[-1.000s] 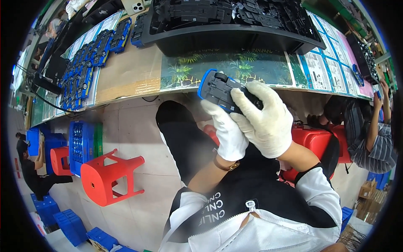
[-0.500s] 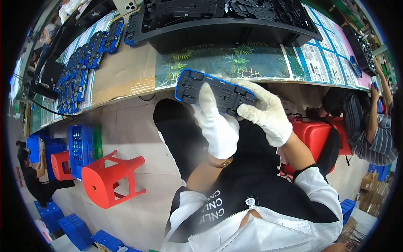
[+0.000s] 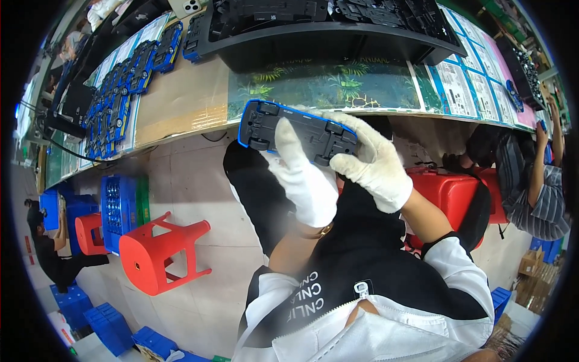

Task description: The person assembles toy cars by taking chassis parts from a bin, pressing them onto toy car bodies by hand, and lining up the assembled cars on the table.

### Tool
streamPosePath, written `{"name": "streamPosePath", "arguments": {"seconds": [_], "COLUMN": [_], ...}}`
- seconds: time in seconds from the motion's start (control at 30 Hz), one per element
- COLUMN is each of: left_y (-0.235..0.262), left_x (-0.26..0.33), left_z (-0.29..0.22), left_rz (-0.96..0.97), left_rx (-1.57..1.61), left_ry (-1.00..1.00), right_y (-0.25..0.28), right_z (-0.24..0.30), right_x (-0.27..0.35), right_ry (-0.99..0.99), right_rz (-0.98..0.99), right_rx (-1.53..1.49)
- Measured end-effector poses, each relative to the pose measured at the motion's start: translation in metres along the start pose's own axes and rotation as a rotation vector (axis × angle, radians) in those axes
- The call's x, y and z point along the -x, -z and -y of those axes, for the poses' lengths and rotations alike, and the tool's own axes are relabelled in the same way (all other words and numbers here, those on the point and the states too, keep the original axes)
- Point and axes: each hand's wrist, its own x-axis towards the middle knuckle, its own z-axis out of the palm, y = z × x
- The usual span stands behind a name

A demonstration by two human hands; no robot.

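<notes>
A blue toy car (image 3: pixel 301 131) is held over my lap in front of the table, its black underside turned up toward me with the wheels showing. My left hand (image 3: pixel 306 184), in a white glove, grips the car from below, its thumb pressed on the black base; the other fingers are hidden beneath. My right hand (image 3: pixel 380 166), also in a white glove, closes around the car's right end, with the thumb at the near edge and the fingers along the far side.
A black bin (image 3: pixel 338 42) of black car bases stands on the table ahead. Rows of blue toy cars (image 3: pixel 117 99) lie at the left. A red stool (image 3: pixel 148 259) and a blue crate (image 3: pixel 114 208) stand on the floor; another person (image 3: pixel 537 187) sits at the right.
Both hands have shifted slightly left with the toy car. More of its wheels shows now, as the car has tilted a little in my grip.
</notes>
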Motion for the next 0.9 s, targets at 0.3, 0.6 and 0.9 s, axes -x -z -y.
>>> {"name": "streamPosePath", "arguments": {"seconds": [0.3, 0.6, 0.9], "left_y": [0.012, -0.004, 0.0], "left_x": [-0.007, -0.002, -0.005], "left_z": [0.017, 0.001, 0.002], "left_rz": [-0.042, -0.16, -0.133], "left_rx": [-0.181, -0.186, -0.184], "left_ry": [-0.158, -0.043, -0.104], "right_y": [0.0, 0.007, 0.002], "right_z": [-0.014, -0.018, -0.022], "right_x": [-0.004, -0.006, -0.008], "right_ry": [-0.043, 0.005, -0.003], "right_rz": [-0.034, 0.005, 0.022], "right_rx": [0.016, -0.058, -0.086]}}
